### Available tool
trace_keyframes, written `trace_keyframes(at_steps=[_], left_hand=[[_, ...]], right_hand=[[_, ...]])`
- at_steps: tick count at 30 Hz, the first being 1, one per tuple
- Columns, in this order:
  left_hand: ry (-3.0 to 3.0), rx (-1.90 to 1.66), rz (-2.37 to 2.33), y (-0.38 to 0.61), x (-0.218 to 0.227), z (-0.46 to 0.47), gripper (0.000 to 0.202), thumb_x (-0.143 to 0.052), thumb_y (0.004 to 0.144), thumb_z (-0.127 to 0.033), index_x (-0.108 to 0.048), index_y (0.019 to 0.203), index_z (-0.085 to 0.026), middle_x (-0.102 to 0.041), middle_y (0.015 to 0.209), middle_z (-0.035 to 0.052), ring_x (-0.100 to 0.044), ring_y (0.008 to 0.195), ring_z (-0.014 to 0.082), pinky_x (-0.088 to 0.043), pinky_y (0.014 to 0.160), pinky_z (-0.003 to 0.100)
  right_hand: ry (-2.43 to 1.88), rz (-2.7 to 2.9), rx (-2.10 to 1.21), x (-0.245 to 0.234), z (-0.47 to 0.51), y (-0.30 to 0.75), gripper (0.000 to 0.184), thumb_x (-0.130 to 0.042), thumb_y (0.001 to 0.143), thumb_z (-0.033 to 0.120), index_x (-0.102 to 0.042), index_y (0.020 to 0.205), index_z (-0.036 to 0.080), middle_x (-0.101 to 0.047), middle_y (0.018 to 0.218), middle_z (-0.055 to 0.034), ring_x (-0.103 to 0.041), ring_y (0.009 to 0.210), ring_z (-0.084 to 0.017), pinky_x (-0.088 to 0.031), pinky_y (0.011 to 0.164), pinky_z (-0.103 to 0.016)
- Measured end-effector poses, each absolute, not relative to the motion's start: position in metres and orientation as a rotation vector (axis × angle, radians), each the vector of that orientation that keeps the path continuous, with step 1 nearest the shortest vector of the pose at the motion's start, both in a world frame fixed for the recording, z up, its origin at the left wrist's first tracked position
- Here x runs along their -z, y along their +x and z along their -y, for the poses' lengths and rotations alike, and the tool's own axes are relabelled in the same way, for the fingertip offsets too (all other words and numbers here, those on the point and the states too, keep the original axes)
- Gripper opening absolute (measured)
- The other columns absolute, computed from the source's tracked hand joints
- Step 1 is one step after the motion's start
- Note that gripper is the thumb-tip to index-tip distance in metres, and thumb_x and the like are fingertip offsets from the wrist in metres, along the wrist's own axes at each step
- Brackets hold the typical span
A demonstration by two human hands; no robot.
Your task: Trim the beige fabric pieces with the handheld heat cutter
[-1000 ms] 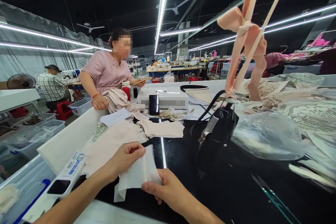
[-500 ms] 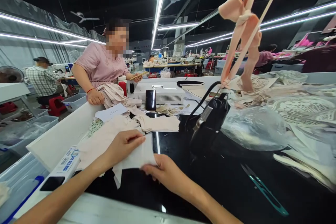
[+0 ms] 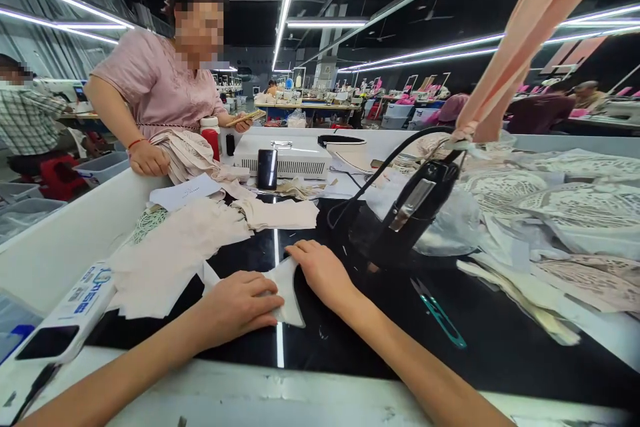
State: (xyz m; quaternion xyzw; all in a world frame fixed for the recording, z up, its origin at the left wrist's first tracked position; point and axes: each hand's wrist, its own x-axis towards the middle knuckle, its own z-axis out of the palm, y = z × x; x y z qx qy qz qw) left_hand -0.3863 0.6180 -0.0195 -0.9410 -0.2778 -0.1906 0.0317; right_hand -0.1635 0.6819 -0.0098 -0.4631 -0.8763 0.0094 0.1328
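Note:
A small white cut piece of fabric lies on the black tabletop. My left hand rests over its left part with the fingers laid flat. At the piece's upper right corner, the fingers of my right hand are stretched out and touch its edge. A pale pointed end of fabric shows beyond my left hand; I cannot tell whether it belongs to the same piece. Just behind lies a spread stack of pale pink fabric pieces, with a smaller fabric stack beside it.
A black device hangs from pink fabric straps right of my hands. Teal thread snips lie nearer. Lace pieces and a plastic bag fill the right side. A co-worker stands across by a phone.
The white piece, held up between both hands before, now lies on the tabletop. My right hand has moved up to its far corner, and my left fingers lie on it. The view has shifted right.

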Motion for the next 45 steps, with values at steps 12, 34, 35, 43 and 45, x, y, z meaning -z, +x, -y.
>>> trace_keyframes(at_steps=[12,34,35,43,45], left_hand=[[-3.018,0.616,0.889,-0.394,0.023,-0.615,0.026,-0.051,0.102,-0.033,-0.064,0.121,-0.021,-0.068,0.121,0.0092,-0.064,0.113,0.0245,-0.051,0.1,0.04],[-3.103,0.526,0.769,-0.382,0.008,-0.597,0.016,-0.065,0.094,-0.027,-0.064,0.108,-0.021,-0.067,0.116,0.0063,-0.064,0.103,0.0218,-0.048,0.095,0.035],[-3.101,0.538,0.741,-0.379,0.009,-0.596,0.015,-0.067,0.093,-0.027,-0.064,0.106,-0.02,-0.068,0.112,0.0056,-0.064,0.1,0.021,-0.048,0.093,0.034],[-3.074,0.582,0.577,-0.357,0.014,-0.599,0.004,-0.06,0.094,-0.019,-0.062,0.091,-0.019,-0.07,0.091,0.0034,-0.065,0.089,0.0186,-0.05,0.086,0.032],[-3.067,0.609,0.579,-0.355,0.018,-0.599,0.01,-0.056,0.095,-0.018,-0.063,0.089,-0.018,-0.07,0.087,0.0038,-0.064,0.086,0.0184,-0.051,0.085,0.031]], right_hand=[[-1.245,2.635,0.096,0.011,-0.655,-0.169,0.048,-0.044,0.085,-0.008,-0.07,0.112,0.022,-0.072,0.103,-0.0056,-0.066,0.094,-0.023,-0.054,0.078,-0.035],[-0.961,1.5,-0.207,-0.055,-0.634,-0.13,0.095,-0.083,0.073,0.045,-0.026,0.149,0.038,-0.04,0.149,-0.0121,-0.043,0.137,-0.036,-0.05,0.1,-0.057],[-0.963,1.49,-0.313,-0.055,-0.638,-0.133,0.097,-0.084,0.071,0.046,-0.026,0.148,0.036,-0.044,0.146,-0.0129,-0.048,0.133,-0.035,-0.051,0.099,-0.056],[-0.917,1.325,-0.455,-0.055,-0.66,-0.147,0.041,-0.08,0.078,0.039,-0.051,0.105,0.027,-0.067,0.098,-0.0034,-0.066,0.073,-0.02,-0.06,0.071,-0.041],[-0.905,1.316,-0.445,-0.056,-0.657,-0.149,0.043,-0.082,0.076,0.036,-0.051,0.105,0.027,-0.067,0.094,-0.0018,-0.064,0.068,-0.018,-0.059,0.067,-0.038]])
